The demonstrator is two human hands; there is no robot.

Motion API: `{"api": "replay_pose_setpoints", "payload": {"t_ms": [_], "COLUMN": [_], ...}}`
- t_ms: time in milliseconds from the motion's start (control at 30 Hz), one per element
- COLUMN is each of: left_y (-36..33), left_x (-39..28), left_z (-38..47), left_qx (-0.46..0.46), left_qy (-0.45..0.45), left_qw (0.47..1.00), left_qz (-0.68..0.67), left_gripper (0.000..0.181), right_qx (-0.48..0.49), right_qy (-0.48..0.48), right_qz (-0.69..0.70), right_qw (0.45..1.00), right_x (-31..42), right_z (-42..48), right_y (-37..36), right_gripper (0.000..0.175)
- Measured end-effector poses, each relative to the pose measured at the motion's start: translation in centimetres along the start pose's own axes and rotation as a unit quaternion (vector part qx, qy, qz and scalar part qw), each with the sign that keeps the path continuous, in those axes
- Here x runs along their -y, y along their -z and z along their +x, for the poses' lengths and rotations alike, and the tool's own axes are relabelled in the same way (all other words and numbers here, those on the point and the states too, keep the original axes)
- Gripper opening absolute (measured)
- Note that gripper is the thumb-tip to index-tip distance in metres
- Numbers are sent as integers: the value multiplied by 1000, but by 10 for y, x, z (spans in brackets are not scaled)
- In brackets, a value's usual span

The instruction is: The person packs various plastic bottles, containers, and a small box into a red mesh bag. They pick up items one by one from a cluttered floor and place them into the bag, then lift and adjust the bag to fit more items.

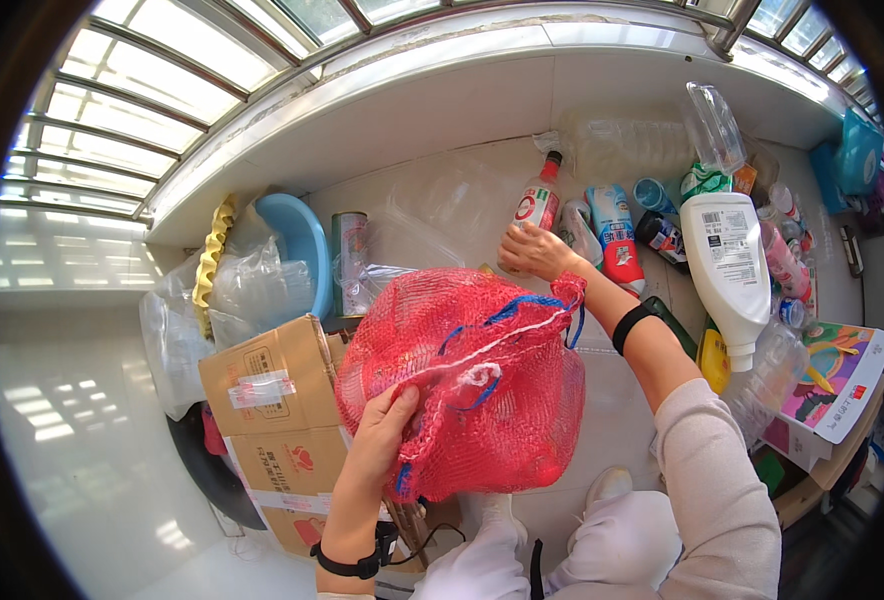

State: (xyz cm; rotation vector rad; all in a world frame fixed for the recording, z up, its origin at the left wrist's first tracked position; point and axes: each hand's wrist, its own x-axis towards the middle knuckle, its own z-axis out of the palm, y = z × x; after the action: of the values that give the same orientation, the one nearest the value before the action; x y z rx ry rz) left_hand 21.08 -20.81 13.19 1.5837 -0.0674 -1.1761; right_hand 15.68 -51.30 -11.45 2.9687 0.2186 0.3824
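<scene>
My left hand (383,431) grips the rim of a red mesh bag (479,420) between thumb and fingers. The bag bulges in front of me, its contents mostly hidden by the netting; a blue cord and a white cord run along its gathered mouth. Beyond the bag, my right hand (536,251) is closed around the lower part of a plastic bottle (539,196) with a red neck, black cap and a red-and-white label. The bottle leans away from me on the tiled floor. Right beside it are a clear plastic bottle (580,229) and a blue-and-red bottle (616,232).
A large white bottle (727,262) lies upside down among plastic bottles at right, near a printed carton (836,379). Flattened cardboard (284,420), a blue basin (320,259), clear plastic bags (164,337) and a metal can (350,262) are at left. A low wall (449,101) with metal railings curves behind.
</scene>
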Motion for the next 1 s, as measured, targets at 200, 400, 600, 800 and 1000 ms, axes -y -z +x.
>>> {"api": "replay_pose_setpoints", "payload": {"t_ms": [200, 400, 600, 800, 1000], "left_y": [-14, -19, -45, -72, -73], "left_x": [-45, -79, -107, -118, -129], "left_z": [-13, -16, -27, -55, -92], "left_qx": [-64, -20, -20, -12, -66], "left_qy": [-37, -78, -134, -193, -274], "left_qw": [990, 986, 989, 981, 957], "left_qz": [-122, -147, -54, -17, -64], "left_gripper": [27, 32, 34, 29, 29], "right_qx": [-263, -466, -448, -311, -69], "right_qy": [-338, -413, -306, -222, -159], "right_qz": [270, 571, 715, 674, 611], "right_qw": [862, 536, 441, 633, 772], "right_x": [-50, -79, -53, 21, 68], "right_z": [-4, -81, -130, -39, 22], "right_y": [138, 234, 311, 350, 345], "right_gripper": [73, 57, 63, 78, 70]}}
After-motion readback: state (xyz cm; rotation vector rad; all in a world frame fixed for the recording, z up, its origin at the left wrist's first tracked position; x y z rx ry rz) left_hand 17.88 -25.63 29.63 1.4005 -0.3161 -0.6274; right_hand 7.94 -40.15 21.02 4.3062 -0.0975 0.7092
